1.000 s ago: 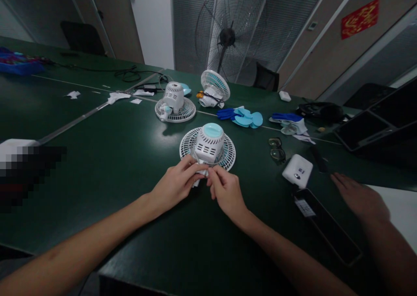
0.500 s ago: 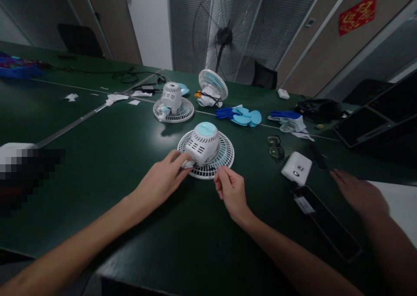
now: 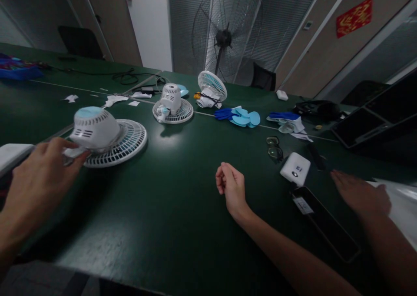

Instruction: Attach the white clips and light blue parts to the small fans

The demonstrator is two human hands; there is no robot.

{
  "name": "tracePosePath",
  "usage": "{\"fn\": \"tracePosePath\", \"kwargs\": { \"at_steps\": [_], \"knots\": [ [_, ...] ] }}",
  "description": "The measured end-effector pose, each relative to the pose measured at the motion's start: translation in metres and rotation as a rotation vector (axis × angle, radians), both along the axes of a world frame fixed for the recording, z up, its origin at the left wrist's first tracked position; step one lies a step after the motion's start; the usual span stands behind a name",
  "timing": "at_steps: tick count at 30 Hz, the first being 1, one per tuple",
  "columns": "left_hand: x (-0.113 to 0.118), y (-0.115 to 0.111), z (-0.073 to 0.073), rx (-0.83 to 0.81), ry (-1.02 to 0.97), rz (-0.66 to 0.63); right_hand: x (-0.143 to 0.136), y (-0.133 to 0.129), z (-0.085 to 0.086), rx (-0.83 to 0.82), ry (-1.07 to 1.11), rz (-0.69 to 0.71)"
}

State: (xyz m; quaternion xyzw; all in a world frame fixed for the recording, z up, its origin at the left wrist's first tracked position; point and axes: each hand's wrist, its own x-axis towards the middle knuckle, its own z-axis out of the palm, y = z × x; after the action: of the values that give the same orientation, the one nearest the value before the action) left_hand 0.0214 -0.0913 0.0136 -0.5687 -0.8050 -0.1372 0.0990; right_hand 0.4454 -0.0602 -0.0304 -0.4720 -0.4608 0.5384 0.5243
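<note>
Left hand (image 3: 45,172): covers part of our fan (image 3: 97,133).
Right hand (image 3: 232,187): our palm is hidden.
Label (image 3: 303,205): too small for us to read.
Tray (image 3: 21,74): cut off.

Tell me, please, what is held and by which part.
The left hand holds the nearest fan by the white neck beside its housing; nothing shows in the right hand.

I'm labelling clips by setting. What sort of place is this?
Probably an office or meeting room used as a workspace: a long green table, window blinds and a black chair.
</note>
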Motion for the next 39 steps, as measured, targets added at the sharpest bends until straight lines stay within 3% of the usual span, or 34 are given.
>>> {"fn": "tracePosePath", "kwargs": {
  "at_steps": [3,7,9,11,13,15,16,19,23,32,39],
  "knots": [
    [-0.018,0.041,0.005,0.067,0.131,-0.016,0.0,-0.001,-0.001,0.005,-0.015,0.015],
    [-0.035,0.094,0.007,0.059,0.125,0.077,0.001,-0.001,-0.002,0.024,-0.04,0.05],
    [-0.03,0.109,0.004,0.143,0.159,0.135,0.001,-0.001,-0.002,0.025,-0.04,0.054],
    [-0.011,0.119,-0.001,0.358,0.214,0.11,0.001,-0.001,-0.001,0.02,-0.039,0.046],
    [0.018,0.129,-0.007,0.448,0.227,-0.121,0.0,-0.001,-0.001,0.016,-0.038,0.037],
    [0.052,0.145,-0.014,0.312,0.233,-0.49,0.0,-0.001,-0.001,0.015,-0.037,0.045],
    [0.067,0.156,-0.016,0.271,0.237,-0.571,0.0,-0.001,-0.002,0.016,-0.038,0.051],
    [0.101,0.195,-0.02,0.233,0.244,-0.66,0.001,-0.001,-0.002,0.017,-0.04,0.058],
    [0.111,0.234,-0.015,0.139,0.269,-0.687,0.002,-0.001,-0.003,0.009,-0.04,0.067],
    [0.101,0.249,-0.004,0.06,0.338,-0.739,0.002,0.0,-0.004,0.009,-0.031,0.088],
    [0.113,0.247,-0.005,0.114,0.172,-0.738,0.003,0.0,-0.004,0.008,-0.051,0.113]
  ]
}}
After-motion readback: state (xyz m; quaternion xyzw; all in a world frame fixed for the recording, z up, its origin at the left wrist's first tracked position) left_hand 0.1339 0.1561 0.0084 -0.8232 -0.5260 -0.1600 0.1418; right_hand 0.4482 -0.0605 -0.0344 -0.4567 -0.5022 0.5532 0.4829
